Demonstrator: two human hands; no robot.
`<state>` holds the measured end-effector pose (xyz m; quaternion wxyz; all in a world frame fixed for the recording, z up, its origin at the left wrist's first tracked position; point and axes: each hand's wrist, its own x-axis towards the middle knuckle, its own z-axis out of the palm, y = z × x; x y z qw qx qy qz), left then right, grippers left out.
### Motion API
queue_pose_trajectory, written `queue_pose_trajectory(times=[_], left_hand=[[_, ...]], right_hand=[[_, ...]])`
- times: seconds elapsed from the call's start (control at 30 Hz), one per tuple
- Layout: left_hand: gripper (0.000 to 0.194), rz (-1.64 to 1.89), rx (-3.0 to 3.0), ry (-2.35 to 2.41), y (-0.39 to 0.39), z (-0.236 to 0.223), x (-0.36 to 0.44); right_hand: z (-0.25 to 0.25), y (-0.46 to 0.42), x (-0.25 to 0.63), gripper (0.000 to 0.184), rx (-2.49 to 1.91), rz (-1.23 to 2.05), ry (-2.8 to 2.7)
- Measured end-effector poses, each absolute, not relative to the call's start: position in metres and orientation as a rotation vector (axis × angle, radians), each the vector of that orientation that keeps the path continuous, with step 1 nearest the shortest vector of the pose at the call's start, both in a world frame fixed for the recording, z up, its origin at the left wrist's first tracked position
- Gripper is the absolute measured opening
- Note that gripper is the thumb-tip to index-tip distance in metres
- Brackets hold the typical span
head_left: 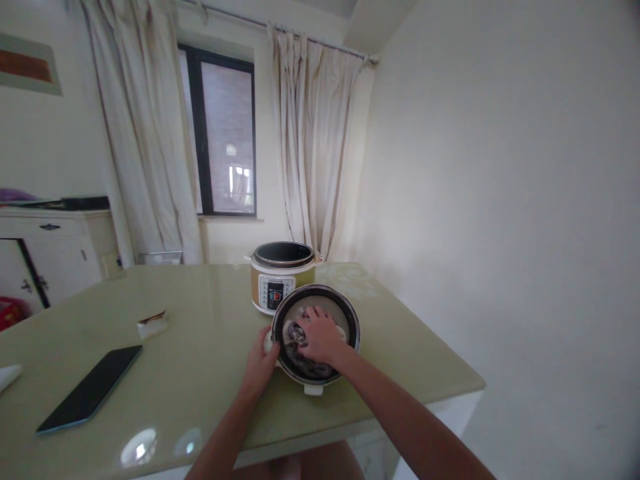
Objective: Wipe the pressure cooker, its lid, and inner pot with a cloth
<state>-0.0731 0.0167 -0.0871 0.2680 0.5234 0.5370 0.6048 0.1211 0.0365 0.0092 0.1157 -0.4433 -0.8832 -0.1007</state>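
The lid [327, 304] of an electric pressure cooker lies on the table with its inner side up, showing a dark ring around a grey middle. At its left rim my left hand [263, 360] is closed around the edge, thumb on top. My right hand [320, 335] presses a crumpled grey-and-white cloth [304, 363] against the inside of the lid, its fingers bent over the fabric. Part of the cloth is hidden under that hand. Just behind the lid stands the cooker body [256, 285], white and gold with a front control panel, its top uncovered.
A dark flat tablet-like device [93, 388] lies on the pale green glossy table [200, 380] to the left. Beyond it sits a small white packet [153, 325]. A white wall [500, 233] borders the table's right side. A white cabinet [55, 247] stands at far left.
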Motion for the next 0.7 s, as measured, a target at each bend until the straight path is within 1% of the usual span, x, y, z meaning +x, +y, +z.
queue_pose_trajectory(times=[0.1, 0.17, 0.27, 0.33, 0.53, 0.67, 0.7], left_hand=[[0.057, 1.664, 1.389, 1.432, 0.018, -0.088, -0.073], [0.058, 1.664, 1.375, 1.407, 0.019, -0.088, -0.073], [0.059, 1.645, 1.383, 1.390, 0.019, -0.088, -0.073], [0.059, 1.634, 1.387, 1.408, 0.017, -0.087, -0.073], [0.058, 1.553, 1.430, 1.486, 0.013, -0.087, -0.075], [0.057, 1.544, 1.431, 1.497, 0.014, -0.088, -0.075], [0.058, 1.545, 1.427, 1.492, 0.015, -0.088, -0.075]], right_hand=[[0.009, 0.034, 0.147, 0.057, -1.335, -0.347, -2.623], [0.014, 0.039, 0.159, 0.052, -1.430, -0.398, -2.562], [0.025, 0.055, 0.159, 0.043, -1.526, -0.499, -2.440], [0.030, 0.065, 0.147, 0.041, -1.498, -0.558, -2.412], [0.027, 0.068, 0.100, 0.044, -1.291, -0.496, -2.466], [0.019, 0.055, 0.108, 0.046, -1.086, -0.411, -2.645], [0.017, 0.051, 0.116, 0.051, -1.052, -0.380, -2.686]])
